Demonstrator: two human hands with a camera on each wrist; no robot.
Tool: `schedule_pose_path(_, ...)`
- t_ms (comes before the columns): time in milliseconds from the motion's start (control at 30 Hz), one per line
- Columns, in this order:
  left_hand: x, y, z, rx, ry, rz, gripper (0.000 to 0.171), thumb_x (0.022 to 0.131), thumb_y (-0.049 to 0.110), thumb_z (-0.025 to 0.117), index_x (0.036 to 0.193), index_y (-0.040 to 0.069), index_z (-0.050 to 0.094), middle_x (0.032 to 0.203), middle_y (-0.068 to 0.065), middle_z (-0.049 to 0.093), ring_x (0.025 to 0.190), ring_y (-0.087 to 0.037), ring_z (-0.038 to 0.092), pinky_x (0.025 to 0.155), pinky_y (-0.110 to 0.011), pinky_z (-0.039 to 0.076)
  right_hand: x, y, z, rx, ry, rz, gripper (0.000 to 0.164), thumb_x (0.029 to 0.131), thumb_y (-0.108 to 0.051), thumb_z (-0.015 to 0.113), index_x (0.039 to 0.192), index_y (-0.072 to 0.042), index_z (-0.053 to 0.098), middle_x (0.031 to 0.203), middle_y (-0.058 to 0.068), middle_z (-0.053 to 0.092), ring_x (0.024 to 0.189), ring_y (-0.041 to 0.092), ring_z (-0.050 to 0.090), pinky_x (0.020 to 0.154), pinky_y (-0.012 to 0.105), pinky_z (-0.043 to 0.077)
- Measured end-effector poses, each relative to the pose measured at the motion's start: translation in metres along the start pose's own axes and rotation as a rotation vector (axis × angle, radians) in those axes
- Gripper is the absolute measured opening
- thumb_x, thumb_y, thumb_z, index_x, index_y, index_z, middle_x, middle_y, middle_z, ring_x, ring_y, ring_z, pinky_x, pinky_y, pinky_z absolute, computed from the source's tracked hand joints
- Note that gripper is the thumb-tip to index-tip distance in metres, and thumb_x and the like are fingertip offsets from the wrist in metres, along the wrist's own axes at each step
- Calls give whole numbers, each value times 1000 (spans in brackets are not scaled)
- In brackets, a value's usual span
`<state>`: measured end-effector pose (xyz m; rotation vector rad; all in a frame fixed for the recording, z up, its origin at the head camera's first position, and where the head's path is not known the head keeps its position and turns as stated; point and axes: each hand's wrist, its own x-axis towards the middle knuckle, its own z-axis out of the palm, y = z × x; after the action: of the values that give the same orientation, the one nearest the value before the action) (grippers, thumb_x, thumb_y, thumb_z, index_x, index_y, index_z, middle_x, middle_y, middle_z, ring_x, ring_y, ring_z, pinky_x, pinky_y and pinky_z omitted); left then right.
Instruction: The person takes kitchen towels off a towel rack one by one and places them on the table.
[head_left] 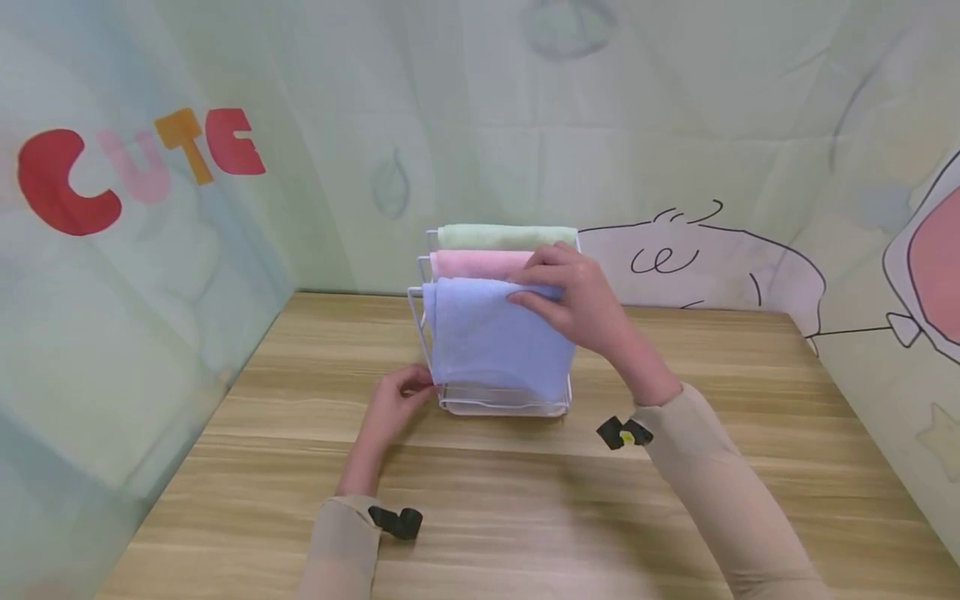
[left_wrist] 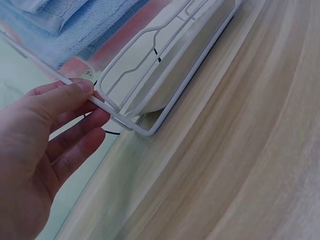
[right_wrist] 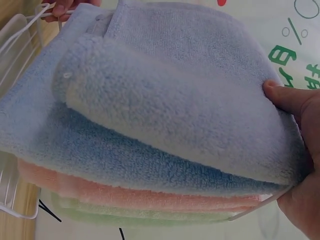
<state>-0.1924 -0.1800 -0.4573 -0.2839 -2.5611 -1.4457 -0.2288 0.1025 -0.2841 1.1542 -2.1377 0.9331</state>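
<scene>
A white wire rack (head_left: pixel 422 333) stands on the table with folded towels hung over its bars. At the front is a blue towel (head_left: pixel 495 342), behind it a pink towel (head_left: pixel 472 264), and a pale green towel (head_left: pixel 502 237) at the back. My right hand (head_left: pixel 573 292) pinches the blue towel near its upper right corner, thumb in front. Low on the rack's left side, my left hand (head_left: pixel 392 404) pinches the wire frame between thumb and fingers. In the right wrist view the blue towel's layers (right_wrist: pixel 175 100) hang partly apart.
A pale tray (left_wrist: pixel 175 80) sits in the rack's base. The wood-grain table (head_left: pixel 480 517) extends around the rack. Printed cloth walls (head_left: pixel 345 150) close off the back and both sides, the back one close behind the rack.
</scene>
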Motion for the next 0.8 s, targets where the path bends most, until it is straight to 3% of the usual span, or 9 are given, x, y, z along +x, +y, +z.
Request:
schedule_pose_path(233,-1,1,-1,-9,-7,-8,12,86,3,72,97,1,70,98,-17,75,87,-18,70,80,-29,60,5,-3,-8,-9,-46,4,11,83,-9,79,93,-7,78,88,6,71,85,19,59,72,28,49)
schedule_pose_path(400,0,0,-1,-24,-14,2,11,87,4,72,98,0,70,98,-18,75,89,-23,71,80,-27,58,12,-8,-17,-47,-170,33,13,87,-10,75,99,-6,76,92,6,71,87,19,61,76,31,51)
schedule_pose_path(533,0,-1,-2,-25,2,-13,11,87,4,72,97,1,70,98,-18,75,88,-19,70,78,-21,56,18,-12,-20,-60,-253,37,16,90,-10,72,105,-6,75,97,6,71,90,19,63,80,32,53)
schedule_pose_path(800,1,1,-2,5,-7,17,11,85,3,73,95,0,70,93,-17,75,84,-21,71,78,-26,59,16,-11,-20,-61,-233,14,17,89,-10,72,105,-6,74,94,6,70,89,18,62,79,32,52)
